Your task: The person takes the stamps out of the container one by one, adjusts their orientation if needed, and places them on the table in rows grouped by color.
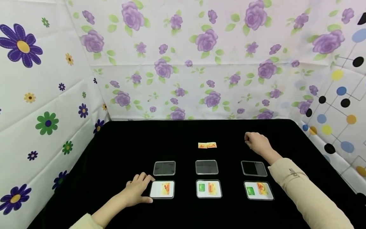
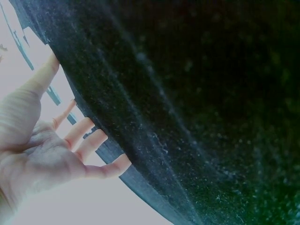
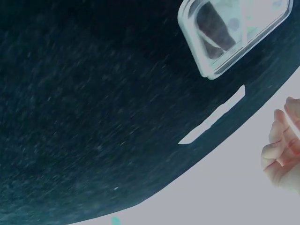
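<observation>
In the head view my left hand [image 1: 135, 190] lies at the left edge of a clear-rimmed flat case [image 1: 154, 190] with a white base and an orange-yellow picture piece [image 1: 165, 188]. One finger is at its upper left corner, the thumb at the lower one. The left wrist view shows this hand [image 2: 51, 145] with its fingers spread apart. My right hand [image 1: 257, 143] is beyond the right-hand cases, its fingers curled. No object shows in it, in the head view or in the right wrist view, where the hand [image 3: 283, 150] is at the right edge.
Two more white-based cases, middle [image 1: 208, 194] and right [image 1: 257, 197], each hold a green and an orange piece. Behind them lie three transparent covers, left [image 1: 164, 168], middle [image 1: 207, 167] and right [image 1: 251, 167]. Two small orange-yellow strips [image 1: 202, 145] lie farther back on the black cloth [image 1: 128, 143].
</observation>
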{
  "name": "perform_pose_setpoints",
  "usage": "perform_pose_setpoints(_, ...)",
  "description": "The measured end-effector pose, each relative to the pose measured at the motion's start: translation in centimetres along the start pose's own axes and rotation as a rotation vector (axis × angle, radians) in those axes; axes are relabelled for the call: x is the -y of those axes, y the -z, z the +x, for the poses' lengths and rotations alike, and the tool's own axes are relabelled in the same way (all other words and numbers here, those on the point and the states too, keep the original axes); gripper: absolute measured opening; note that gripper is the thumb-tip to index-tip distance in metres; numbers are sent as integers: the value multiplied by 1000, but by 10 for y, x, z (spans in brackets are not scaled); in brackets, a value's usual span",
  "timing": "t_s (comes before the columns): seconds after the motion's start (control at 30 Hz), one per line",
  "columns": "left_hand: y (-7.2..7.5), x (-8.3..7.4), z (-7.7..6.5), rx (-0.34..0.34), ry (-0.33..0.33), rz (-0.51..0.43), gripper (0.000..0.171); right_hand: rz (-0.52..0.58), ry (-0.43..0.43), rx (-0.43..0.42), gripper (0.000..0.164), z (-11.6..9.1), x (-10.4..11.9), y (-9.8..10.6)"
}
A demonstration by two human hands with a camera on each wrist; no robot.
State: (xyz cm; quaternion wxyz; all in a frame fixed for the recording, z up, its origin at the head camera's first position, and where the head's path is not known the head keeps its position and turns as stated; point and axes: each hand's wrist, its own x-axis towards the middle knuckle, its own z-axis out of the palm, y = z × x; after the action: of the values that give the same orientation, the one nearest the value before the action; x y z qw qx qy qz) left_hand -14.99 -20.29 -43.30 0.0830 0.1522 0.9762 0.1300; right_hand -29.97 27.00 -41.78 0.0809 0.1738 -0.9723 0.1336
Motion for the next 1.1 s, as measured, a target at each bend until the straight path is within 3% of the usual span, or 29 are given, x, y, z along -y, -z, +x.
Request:
perform_pose_setpoints(0.43,1,0,0,3,-5,-9,62,184,61,-91,4,-9,45,-14)
perform_pose_setpoints(0.6,0,0,0,-2,4,3,63,277,86,-58,5,-8,75,-18)
perform_pose_setpoints(0.8,-1,-1,1,1,18,2,63,366,203,11,4,-15,112,-23)
perform_pose_setpoints(0.93,-2,0,1,6,19,-2,64,412,293,22,4,-21,127,-28)
perform_pose_setpoints(1.1,-2,0,1,9,14,-2,64,463,339,35,5,-26,137,-33)
